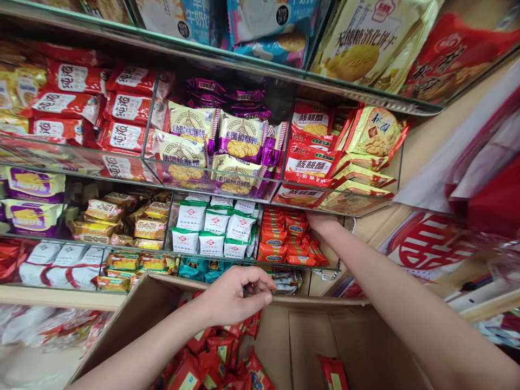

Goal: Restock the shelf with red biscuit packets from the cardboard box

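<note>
Two bare hands work at a box (320,338) in the lower part of the frame. The left hand (235,297) hovers over its far edge, near the centre, with its fingers loosely curled and a gap beside the thumb; no packet shows in it. The right hand (322,221) reaches into the shelf right of centre, just beside the orange-red packets (286,238); its fingers are hidden, so whether they grip anything I cannot tell.

Many red packets (221,355) lie in a loose heap in the box, below the left hand, and one lone packet (333,374) lies apart at the bottom, right of centre. White packets (215,223) fill the compartment left of the orange-red ones. Above stand cream packets (190,127) at upper centre and walnut packets (311,160) to their right.
</note>
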The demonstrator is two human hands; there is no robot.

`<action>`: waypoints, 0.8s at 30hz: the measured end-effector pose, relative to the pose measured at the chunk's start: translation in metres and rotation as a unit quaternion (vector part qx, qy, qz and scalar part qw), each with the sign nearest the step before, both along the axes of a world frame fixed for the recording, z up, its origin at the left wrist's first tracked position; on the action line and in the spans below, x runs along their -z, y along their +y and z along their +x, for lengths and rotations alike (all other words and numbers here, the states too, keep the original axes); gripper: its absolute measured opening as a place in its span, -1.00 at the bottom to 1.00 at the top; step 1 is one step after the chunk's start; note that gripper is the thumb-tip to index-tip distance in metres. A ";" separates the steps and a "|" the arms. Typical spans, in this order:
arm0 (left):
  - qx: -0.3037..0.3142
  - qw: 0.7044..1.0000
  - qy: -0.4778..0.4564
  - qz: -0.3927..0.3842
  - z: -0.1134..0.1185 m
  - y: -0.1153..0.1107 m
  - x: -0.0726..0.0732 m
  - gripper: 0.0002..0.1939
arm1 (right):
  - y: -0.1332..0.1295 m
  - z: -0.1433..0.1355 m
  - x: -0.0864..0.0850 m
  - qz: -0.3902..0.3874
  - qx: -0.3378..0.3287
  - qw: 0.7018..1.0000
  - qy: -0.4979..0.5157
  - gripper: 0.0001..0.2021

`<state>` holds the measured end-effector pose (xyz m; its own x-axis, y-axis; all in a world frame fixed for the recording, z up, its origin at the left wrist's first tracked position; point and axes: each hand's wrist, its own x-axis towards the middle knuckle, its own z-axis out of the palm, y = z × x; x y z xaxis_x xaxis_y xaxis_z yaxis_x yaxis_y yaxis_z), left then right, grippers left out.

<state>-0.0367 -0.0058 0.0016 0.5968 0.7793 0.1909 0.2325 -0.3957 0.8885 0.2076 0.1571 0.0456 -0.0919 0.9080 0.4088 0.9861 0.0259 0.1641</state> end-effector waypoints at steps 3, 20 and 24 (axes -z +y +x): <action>0.003 1.000 0.004 0.009 -0.001 0.000 -0.001 -0.80 | 0.002 0.000 0.005 0.000 0.004 1.000 0.012 -0.62; 0.004 1.000 0.016 0.012 0.000 0.003 -0.001 -0.80 | 0.009 0.010 0.008 -0.024 0.006 0.997 0.079 -0.56; 0.003 1.000 0.019 0.017 0.000 0.003 -0.002 -0.80 | 0.010 0.009 0.006 -0.020 0.016 0.996 0.083 -0.56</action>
